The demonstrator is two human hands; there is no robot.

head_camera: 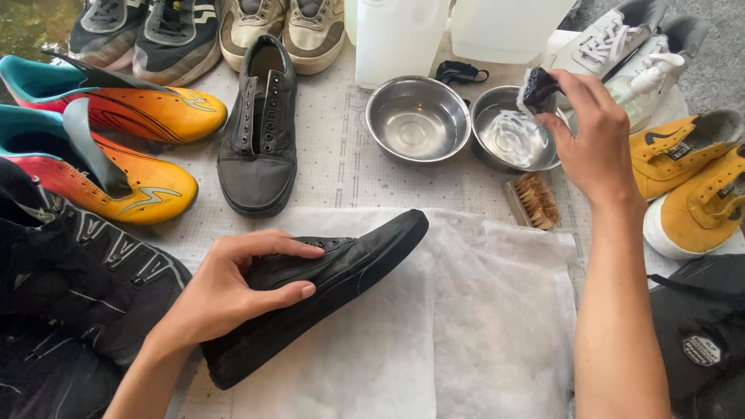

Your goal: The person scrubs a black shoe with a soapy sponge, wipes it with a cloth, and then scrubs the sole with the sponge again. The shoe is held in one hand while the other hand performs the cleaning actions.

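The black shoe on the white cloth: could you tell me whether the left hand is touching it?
Touching. The head view shows the left hand gripping the black shoe, fingers over its upper and thumb pressed against its side, on the white cloth.

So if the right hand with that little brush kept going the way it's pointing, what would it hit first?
Probably the right steel bowl of foamy water: the right hand holds the small brush over its far rim, tipped up-left. Height above the bowl is hard to judge.
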